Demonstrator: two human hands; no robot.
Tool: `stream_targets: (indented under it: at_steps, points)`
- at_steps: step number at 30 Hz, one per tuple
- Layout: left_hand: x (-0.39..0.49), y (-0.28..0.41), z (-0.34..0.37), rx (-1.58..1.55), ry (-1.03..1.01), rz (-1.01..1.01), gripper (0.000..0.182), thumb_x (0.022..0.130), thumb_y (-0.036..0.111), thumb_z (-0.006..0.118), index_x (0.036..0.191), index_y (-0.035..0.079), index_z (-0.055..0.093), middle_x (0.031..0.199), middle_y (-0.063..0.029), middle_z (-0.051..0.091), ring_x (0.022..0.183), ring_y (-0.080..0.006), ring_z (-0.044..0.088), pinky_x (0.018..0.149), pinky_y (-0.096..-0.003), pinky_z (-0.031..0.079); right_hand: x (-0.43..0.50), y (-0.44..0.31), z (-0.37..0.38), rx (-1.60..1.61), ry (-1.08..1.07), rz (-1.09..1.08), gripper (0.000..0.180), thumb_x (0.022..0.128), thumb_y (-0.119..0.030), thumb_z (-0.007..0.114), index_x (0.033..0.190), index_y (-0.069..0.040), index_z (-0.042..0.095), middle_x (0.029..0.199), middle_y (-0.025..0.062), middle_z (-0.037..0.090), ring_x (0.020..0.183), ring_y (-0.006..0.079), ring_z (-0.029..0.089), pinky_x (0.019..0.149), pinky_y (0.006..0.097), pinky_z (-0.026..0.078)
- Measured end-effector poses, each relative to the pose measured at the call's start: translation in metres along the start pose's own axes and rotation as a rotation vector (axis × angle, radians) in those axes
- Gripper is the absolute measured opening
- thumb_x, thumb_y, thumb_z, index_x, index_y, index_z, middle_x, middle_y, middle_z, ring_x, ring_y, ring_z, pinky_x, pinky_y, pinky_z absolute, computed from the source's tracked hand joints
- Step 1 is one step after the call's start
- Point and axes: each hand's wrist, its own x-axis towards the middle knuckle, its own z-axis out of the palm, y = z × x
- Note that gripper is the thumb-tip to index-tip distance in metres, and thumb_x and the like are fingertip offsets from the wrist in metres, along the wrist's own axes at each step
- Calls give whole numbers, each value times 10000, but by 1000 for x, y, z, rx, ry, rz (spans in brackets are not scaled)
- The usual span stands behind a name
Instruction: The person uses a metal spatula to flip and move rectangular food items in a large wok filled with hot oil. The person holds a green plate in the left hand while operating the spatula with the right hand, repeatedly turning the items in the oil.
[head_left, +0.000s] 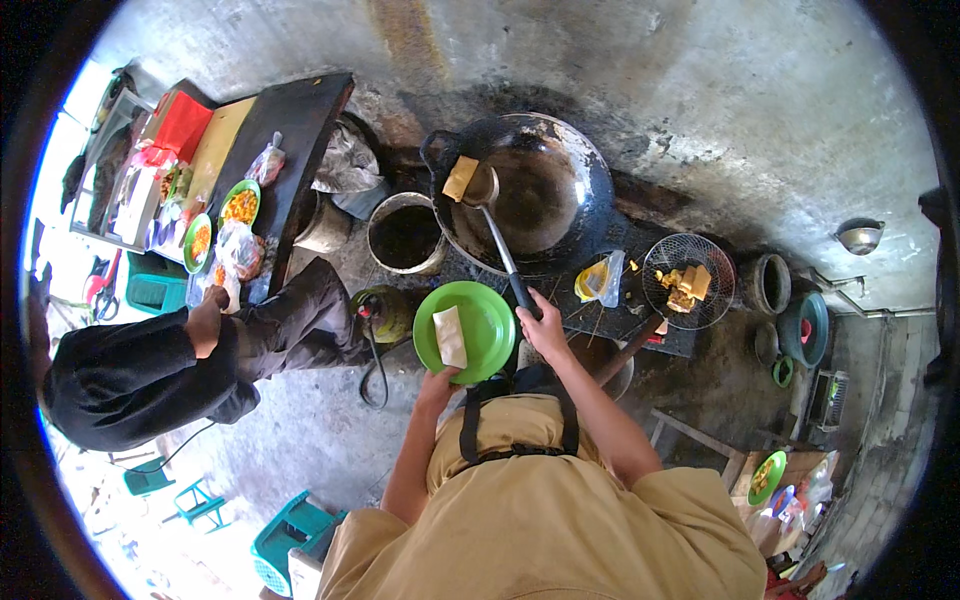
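My left hand (439, 390) grips the near rim of a green plate (491, 330). A pale, flat folded wrapper (450, 337) lies on the plate's left side. In my right hand (545, 326) is the dark handle of a metal ladle (501, 241), whose bowl reaches into a large black wok (544, 217). Beside the ladle's bowl, at the wok's left inner side, rests a golden-brown folded piece of food (460, 178). Further right, a wire-mesh strainer (720, 289) holds several browned pieces (694, 281).
A bucket of dark liquid (406, 234) stands left of the wok, a gas cylinder (391, 315) below it. A plastic bag with yellow contents (602, 281) lies right of the wok. A person in black (142, 375) bends at the table (300, 127) at left.
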Motion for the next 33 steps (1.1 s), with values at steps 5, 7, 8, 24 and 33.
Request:
stream_targets:
  at_steps: [5,7,8,24,33]
  points:
    - [-1,-1,-5,-12,32,19,455,884,81,637,1325,27,538,1232,-117,622,1061,-268,643,832,-413,554,-6,4,-2,-146,95,-160,550,928,-143,682,1432,-41,485,652,-44,507,486,38,442,433,233,374]
    - [-2,0,-4,-25,32,31,440,886,82,635,1313,25,545,1208,-112,629,1034,-256,645,804,-395,553,-8,2,-9,-374,182,-363,545,921,-158,679,1417,-30,495,848,86,608,697,196,575,606,313,459]
    - [-3,0,-4,-28,44,32,432,887,83,634,1307,25,548,1195,-110,632,1020,-251,645,790,-386,553,-9,0,-13,-488,225,-464,543,917,-165,678,1410,-25,500,946,151,659,802,275,642,692,353,501]
    - [2,0,-3,-4,14,17,423,880,61,605,1297,53,534,1188,-87,620,1011,-224,623,798,-396,542,-63,-21,-9,-1069,123,-320,592,908,-171,632,1466,-120,438,903,199,608,727,380,648,633,477,536]
    - [-4,0,-3,-25,12,26,429,874,50,605,1297,43,533,1178,-89,623,1010,-222,618,783,-383,533,-70,-23,-2,-1044,137,-339,572,903,-165,632,1446,-107,459,926,195,609,750,371,653,632,466,541]
